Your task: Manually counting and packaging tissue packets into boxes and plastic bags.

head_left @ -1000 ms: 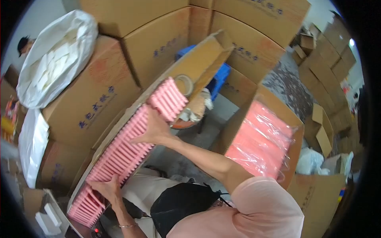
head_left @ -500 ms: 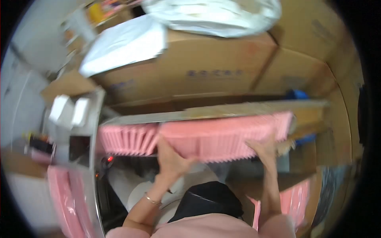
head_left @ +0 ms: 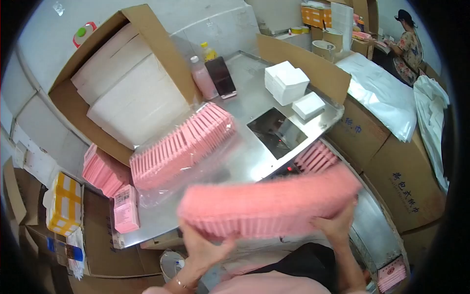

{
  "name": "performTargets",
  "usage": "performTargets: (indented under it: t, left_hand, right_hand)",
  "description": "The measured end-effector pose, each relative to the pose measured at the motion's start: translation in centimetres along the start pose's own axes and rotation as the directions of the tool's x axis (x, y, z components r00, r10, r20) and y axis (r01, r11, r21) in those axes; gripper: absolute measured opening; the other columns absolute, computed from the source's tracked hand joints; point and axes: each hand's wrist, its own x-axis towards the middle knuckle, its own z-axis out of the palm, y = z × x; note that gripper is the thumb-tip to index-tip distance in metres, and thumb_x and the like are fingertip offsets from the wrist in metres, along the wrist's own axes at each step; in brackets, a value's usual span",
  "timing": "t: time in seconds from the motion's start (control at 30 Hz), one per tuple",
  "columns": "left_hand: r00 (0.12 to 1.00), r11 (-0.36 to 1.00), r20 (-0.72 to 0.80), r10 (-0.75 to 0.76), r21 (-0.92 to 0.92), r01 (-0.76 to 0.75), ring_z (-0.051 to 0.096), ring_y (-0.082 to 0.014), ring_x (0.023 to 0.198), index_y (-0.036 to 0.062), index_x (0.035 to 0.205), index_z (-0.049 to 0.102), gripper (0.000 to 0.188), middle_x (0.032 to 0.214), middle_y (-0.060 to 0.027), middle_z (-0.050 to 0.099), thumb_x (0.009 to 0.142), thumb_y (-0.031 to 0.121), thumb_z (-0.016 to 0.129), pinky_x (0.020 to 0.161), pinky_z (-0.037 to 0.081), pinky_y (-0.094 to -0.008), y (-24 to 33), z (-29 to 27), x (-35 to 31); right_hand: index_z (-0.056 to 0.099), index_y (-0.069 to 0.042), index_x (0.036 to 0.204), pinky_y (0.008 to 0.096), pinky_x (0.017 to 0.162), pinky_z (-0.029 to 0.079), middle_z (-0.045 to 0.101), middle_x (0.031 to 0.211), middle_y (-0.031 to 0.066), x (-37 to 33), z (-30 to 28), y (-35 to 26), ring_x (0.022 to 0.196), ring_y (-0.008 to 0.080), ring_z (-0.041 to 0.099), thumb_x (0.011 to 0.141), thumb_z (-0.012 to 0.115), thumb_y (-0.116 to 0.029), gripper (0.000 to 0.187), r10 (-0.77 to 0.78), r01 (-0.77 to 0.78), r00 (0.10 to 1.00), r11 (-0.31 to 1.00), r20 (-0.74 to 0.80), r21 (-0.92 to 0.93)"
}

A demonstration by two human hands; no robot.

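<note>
A long row of pink tissue packs (head_left: 269, 208), blurred by motion, is held up between my two hands over the near edge of the metal table. My left hand (head_left: 203, 250) grips its left end from below, thumb along the near side. At the other end my right hand (head_left: 338, 225) closes round the row. Beyond it, a clear plastic bag filled with pink tissue packs (head_left: 183, 147) lies on the metal table (head_left: 252, 159). More pink packs (head_left: 317, 158) stand in the channel at the table's right edge. Both hands' far fingers are partly hidden.
A carton (head_left: 161, 54) holding white blocks stands at the back left. A phone (head_left: 220, 77) leans by a pink bottle (head_left: 203, 78). Stacked white blocks (head_left: 286, 83) sit beside a square opening (head_left: 276, 132). Large cartons (head_left: 406, 176) line the right; a person (head_left: 409, 51) sits far off.
I have turned left toward the metal table. The row of pink tissue packs has been lifted out of the channel and carried over to the table's near edge in both hands.
</note>
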Motion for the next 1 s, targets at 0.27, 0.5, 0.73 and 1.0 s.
performTargets:
  t: [0.27, 0.5, 0.73, 1.0]
  left_hand:
    - [0.906, 0.966, -0.392, -0.160, 0.129, 0.226, 0.048, -0.0307, 0.125, -0.0069, 0.148, 0.019, 0.118, 0.136, -0.0204, 0.045, 0.059, 0.024, 0.091, 0.107, 0.038, -0.0422, -4.6, -7.8, -1.3]
    - [0.946, 0.938, -0.225, -0.234, 0.204, 0.281, 0.059, -0.0250, 0.112, -0.0064, 0.141, 0.037, 0.081, 0.131, -0.0181, 0.055, 0.077, 0.018, 0.080, 0.099, 0.046, -0.0356, -8.1, -12.2, 8.1]
    - [0.953, 0.779, -0.264, -0.147, 0.563, 0.276, 0.055, -0.0379, 0.120, -0.0077, 0.149, 0.025, 0.073, 0.138, -0.0294, 0.048, 0.093, 0.020, 0.064, 0.107, 0.040, -0.0410, -10.3, -12.3, 9.1]
    - [0.774, 0.962, -0.602, -0.194, 0.039, 0.272, 0.060, -0.0252, 0.108, -0.0063, 0.128, 0.052, 0.044, 0.122, -0.0204, 0.061, 0.094, 0.020, 0.060, 0.097, 0.044, -0.0356, -10.0, -10.1, 6.0]
  right_hand:
    - [0.042, 0.002, 0.139, 0.0425, 0.104, 0.042, 0.054, 0.124, 0.0207, 9.1, 13.9, -3.8, 0.123, 0.0354, 0.052, 0.054, 0.095, -0.047, 0.112, 0.052, 0.058, 0.906, 0.967, 0.420, -0.247]
    - [0.069, 0.003, 0.108, 0.0411, 0.094, 0.050, 0.072, 0.101, 0.0204, 20.0, 21.0, -2.8, 0.099, 0.0297, 0.070, 0.069, 0.082, -0.057, 0.073, 0.083, 0.110, 0.762, 0.961, 0.643, -0.254]
    - [0.023, 0.000, 0.154, 0.0405, 0.111, 0.037, 0.053, 0.138, 0.0287, 22.3, 23.0, -1.1, 0.128, 0.0377, 0.054, 0.083, 0.064, -0.065, 0.105, 0.210, 0.167, 0.636, 0.902, 0.742, -0.398]
    - [0.058, 0.001, 0.132, 0.0404, 0.098, 0.047, 0.068, 0.116, 0.0238, 19.9, 22.4, -3.2, 0.111, 0.0347, 0.066, 0.084, 0.070, -0.050, 0.071, -0.010, 0.224, 0.834, 0.919, 0.551, -0.323]
